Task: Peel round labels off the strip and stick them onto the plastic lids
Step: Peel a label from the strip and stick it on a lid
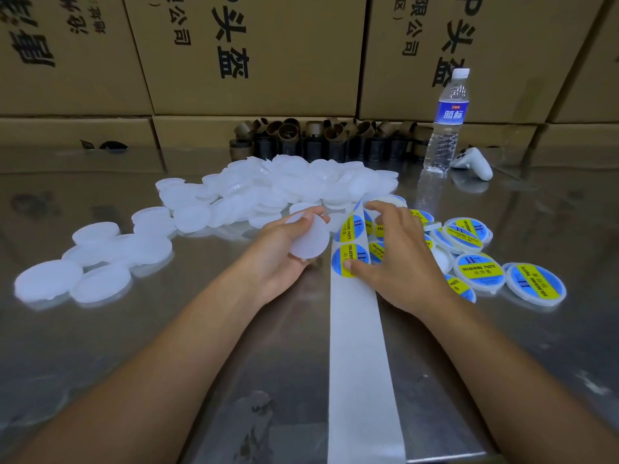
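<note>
My left hand [279,259] holds a plain white plastic lid [310,237] just above the steel table, fingers curled round its rim. Beside it runs the white backing strip [360,346], bare near me and carrying blue-and-yellow round labels [350,261] farther out. My right hand [397,259] lies over the strip with its thumb pressed on the nearest label's edge and its fingers arched over further labels. Whether the label is lifted I cannot tell. A heap of unlabelled lids [274,192] spreads to the left and behind. Labelled lids [479,271] lie to the right.
A water bottle [445,125] stands at the back right with a white controller [474,162] beside it. Cardboard tube cores [321,139] line the back edge under stacked cardboard boxes [251,55]. The reflective steel table [134,346] shows bare metal near me.
</note>
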Tool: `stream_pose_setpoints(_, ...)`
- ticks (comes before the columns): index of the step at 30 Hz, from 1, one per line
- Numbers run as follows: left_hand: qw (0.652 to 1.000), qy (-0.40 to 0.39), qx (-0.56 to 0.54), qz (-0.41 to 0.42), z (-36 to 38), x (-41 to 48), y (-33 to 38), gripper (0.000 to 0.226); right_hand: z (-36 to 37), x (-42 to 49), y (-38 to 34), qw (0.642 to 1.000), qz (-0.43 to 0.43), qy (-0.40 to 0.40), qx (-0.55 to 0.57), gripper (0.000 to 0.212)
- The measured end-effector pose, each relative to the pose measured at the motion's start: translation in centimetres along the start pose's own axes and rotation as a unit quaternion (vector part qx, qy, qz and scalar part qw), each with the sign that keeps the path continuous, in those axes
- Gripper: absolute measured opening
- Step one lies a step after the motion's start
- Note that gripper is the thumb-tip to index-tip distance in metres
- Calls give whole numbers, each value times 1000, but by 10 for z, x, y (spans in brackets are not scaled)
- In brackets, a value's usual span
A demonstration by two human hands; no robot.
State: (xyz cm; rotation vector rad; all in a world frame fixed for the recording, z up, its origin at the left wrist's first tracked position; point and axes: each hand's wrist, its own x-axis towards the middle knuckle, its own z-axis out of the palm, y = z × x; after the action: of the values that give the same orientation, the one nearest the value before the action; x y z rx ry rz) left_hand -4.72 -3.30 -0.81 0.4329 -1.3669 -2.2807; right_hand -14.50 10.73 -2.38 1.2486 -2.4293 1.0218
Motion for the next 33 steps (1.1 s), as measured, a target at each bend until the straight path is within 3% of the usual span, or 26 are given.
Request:
stream_pose_setpoints(4,1000,-4,-6,15,-1,0,2,21,-2,2,-4,999,13,-29,-19,68)
stream_pose_setpoints(7,999,14,26,25,-1,-3,2,21,-5,3,-10,993,36,-4,109,54)
stream_pose_setpoints(11,993,37,108,16,3,-7,0,19,-12,7,-16,955,71,57,284,40)
stream_pose_setpoints(15,984,-22,178,4,8,-13,-1,33,-14,6,-19,939,74,59,330,34)
stream_pose_setpoints(19,980,-15,198,24,8,-15,-2,14,-11,5,-18,956,48,58,282,28)
stream_pose_setpoints(24,978,-15,208,25,7,-15,-2,4,-8,3,-15,990,-10,87,114,35)
stream_pose_setpoints(33,975,-48,217,22,4,-13,-4,30,-9,3,-9,994,-54,87,46,30)
